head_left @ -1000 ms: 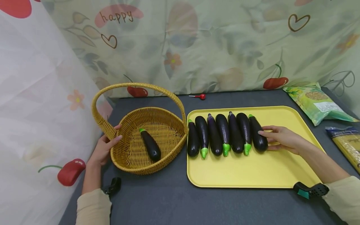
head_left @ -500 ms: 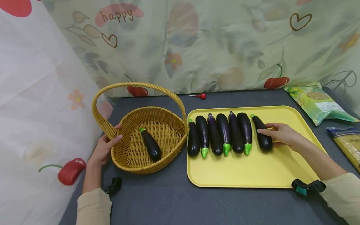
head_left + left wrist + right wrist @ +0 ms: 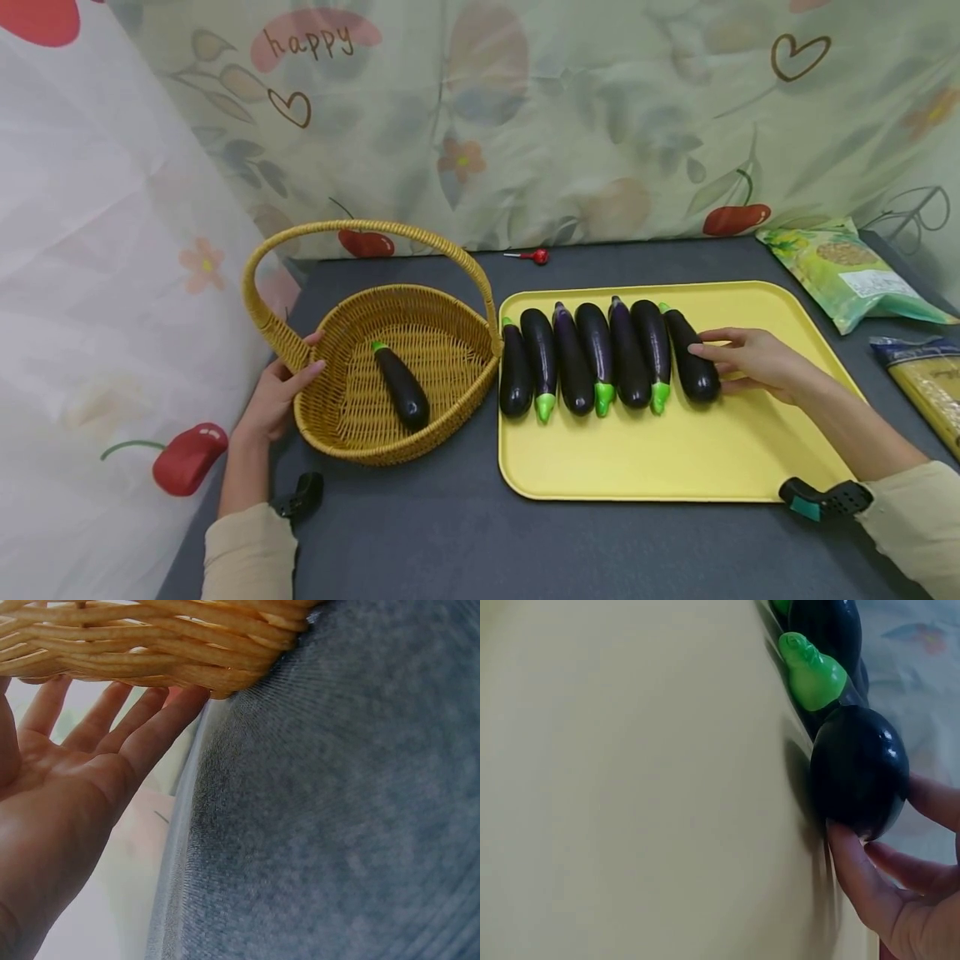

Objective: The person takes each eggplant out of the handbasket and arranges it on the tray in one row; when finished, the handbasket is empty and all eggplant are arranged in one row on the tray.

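Observation:
My left hand [image 3: 277,396] grips the left side of a wicker basket [image 3: 450,367] near the foot of its arched handle, thumb over the rim. In the left wrist view, the fingers lie against the basket's woven wall [image 3: 150,645]. One eggplant [image 3: 401,387] lies inside the basket. On the yellow tray [image 3: 637,467], my right hand [image 3: 761,367] holds the rightmost eggplant [image 3: 682,358] between thumb and fingers, by its thick end. The right wrist view shows that eggplant's rounded end [image 3: 859,769] beside a green-capped neighbour [image 3: 817,682]. Several more eggplants [image 3: 596,350] lie side by side to its left.
The tray's left edge stands close beside the basket on the dark grey table [image 3: 450,542]. A green bag [image 3: 851,271] and a yellow bag [image 3: 926,383] lie right of the tray. A small red-headed item [image 3: 538,257] lies near the back curtain [image 3: 570,125].
The rightmost eggplant shifted right with my right hand, away from the row, then came back left towards it. My left hand and the basket stayed in place.

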Demonstrator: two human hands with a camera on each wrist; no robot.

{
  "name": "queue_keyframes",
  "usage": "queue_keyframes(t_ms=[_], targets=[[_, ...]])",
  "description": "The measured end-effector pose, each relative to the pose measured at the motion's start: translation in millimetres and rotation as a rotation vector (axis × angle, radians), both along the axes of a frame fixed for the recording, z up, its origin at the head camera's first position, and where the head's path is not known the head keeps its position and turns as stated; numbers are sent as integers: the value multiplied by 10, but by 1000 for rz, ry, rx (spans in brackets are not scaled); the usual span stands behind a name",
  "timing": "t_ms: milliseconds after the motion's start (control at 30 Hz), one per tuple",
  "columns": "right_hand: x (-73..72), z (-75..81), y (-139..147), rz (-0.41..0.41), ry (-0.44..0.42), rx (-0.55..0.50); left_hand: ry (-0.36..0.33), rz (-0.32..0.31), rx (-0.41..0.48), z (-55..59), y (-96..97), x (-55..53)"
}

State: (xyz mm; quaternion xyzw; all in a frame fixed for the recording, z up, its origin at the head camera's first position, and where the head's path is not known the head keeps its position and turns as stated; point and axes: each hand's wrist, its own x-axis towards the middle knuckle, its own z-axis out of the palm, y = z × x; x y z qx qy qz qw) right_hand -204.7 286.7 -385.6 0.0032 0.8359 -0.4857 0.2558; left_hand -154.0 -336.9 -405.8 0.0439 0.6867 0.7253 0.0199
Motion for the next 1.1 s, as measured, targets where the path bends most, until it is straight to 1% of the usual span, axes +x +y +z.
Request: queue_keyframes(t_ms=[100,267,567,700,833,933,967,1100], targets=[[4,-12,-27,5,-15,-14,-7,5,-11,-6,-3,5],[7,-20,-56,16,-15,-13,-7,4,-18,-9,-7,3],[-2,-8,-59,-11,-2,5,-7,-3,-12,-2,-10,-12],[-15,10,-32,-16,7,-4,0,2,-15,7,-5,-7],[-45,72,15,-21,19,-10,2,1,-8,15,0,2],[-81,156,56,-17,25,-10,-4,-2,-5,11,-5,1],[-95,190,68,-11,31,-9,-10,-4,-8,-13,-27,-16],[-152,336,99,37,58,-46,-15,-7,-9,-15,-29,-19]])
